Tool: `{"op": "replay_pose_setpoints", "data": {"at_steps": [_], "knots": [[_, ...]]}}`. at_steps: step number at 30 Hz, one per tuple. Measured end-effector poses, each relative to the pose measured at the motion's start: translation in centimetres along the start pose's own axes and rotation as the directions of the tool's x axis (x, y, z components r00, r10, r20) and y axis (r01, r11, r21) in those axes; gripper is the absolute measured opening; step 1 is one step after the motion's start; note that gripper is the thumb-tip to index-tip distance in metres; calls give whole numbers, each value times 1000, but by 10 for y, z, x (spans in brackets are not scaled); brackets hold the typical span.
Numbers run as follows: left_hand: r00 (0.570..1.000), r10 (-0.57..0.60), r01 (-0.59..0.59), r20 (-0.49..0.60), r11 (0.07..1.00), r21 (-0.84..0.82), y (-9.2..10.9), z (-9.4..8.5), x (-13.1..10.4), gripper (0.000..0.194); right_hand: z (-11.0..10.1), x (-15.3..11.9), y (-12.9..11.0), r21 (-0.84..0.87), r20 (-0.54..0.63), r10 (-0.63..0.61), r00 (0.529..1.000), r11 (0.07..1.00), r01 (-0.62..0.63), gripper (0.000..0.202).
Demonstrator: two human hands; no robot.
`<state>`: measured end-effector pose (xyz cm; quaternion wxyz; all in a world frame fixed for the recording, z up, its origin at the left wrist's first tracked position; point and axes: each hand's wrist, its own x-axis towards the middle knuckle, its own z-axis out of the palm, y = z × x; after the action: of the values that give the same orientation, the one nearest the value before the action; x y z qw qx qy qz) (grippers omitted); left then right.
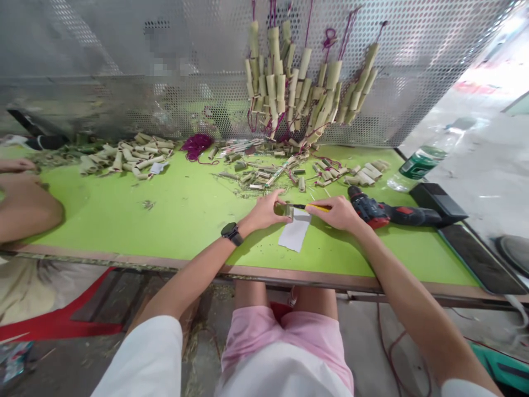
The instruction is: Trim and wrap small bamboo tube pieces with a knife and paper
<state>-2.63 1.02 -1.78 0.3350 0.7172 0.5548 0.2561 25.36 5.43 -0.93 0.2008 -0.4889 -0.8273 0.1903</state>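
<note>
Between the thumb and fingers of my left hand (pixel 266 210) is a short green-brown bamboo piece (pixel 285 209), its cut end facing right. My right hand (pixel 336 212) is closed around a thin yellow tool (pixel 317 207) with a dark front part, which points left and meets or nearly meets the bamboo's end. Its exact kind is too small to tell. Just below both hands a torn white paper (pixel 295 234) lies on the green tabletop (pixel 198 220).
A cordless drill (pixel 374 209) lies right of my right hand, near a green-labelled bottle (pixel 419 165) and a phone (pixel 481 256). Bamboo offcuts (pixel 260 176) and purple cord (pixel 197 146) lie behind. Strung bamboo (pixel 275 88) hangs on perforated metal. Another person's arm (pixel 28 207) rests at left.
</note>
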Motion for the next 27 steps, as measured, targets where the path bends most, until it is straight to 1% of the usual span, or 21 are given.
{"op": "replay_pose_setpoints", "data": {"at_steps": [2, 4, 8, 11, 14, 16, 18, 20, 22, 24, 27], "knots": [[1000, -1, 1, -23, 1000, 21, -2, -1, 1, 104, 0, 0, 1, 17, 82, -32, 996, 999, 31, 45], [999, 4, -3, -36, 999, 32, -4, -2, 1, 104, 1, 1, 3, 39, 128, -47, 991, 998, 43, 46], [999, 15, -14, -36, 1000, 20, -6, -1, 1, 105, 2, 2, 4, 65, 150, -60, 987, 997, 51, 50], [999, 9, -7, -36, 999, 39, -5, 0, 1, 104, 2, 1, -3, 25, 157, -18, 988, 1000, 14, 48], [999, 12, -9, -44, 998, 62, -4, 0, 1, 104, 3, 2, -12, -68, 132, 45, 990, 997, -36, 48], [999, 16, -13, -49, 998, 62, -2, 0, 1, 101, 4, 4, -15, -155, 70, 66, 995, 986, -55, 48], [998, 13, -9, -54, 998, 66, 0, 0, 1, 100, 4, 5, -14, -245, 4, 76, 997, 967, -73, 48], [998, 6, -2, -58, 997, 76, 1, 1, 0, 99, 5, 6, -9, -280, -24, 80, 997, 957, -83, 49], [998, 3, 2, -61, 996, 88, 2, 1, 0, 99, 5, 4, -5, -235, -31, 68, 997, 969, -73, 49], [998, 10, -4, -60, 995, 99, 2, 1, -1, 96, 4, 2, -3, -140, -27, 48, 998, 989, -51, 50], [998, 26, -21, -51, 994, 109, 2, 0, 0, 93, 4, 1, -2, -45, 39, 1, 999, 999, 1, 49]]}}
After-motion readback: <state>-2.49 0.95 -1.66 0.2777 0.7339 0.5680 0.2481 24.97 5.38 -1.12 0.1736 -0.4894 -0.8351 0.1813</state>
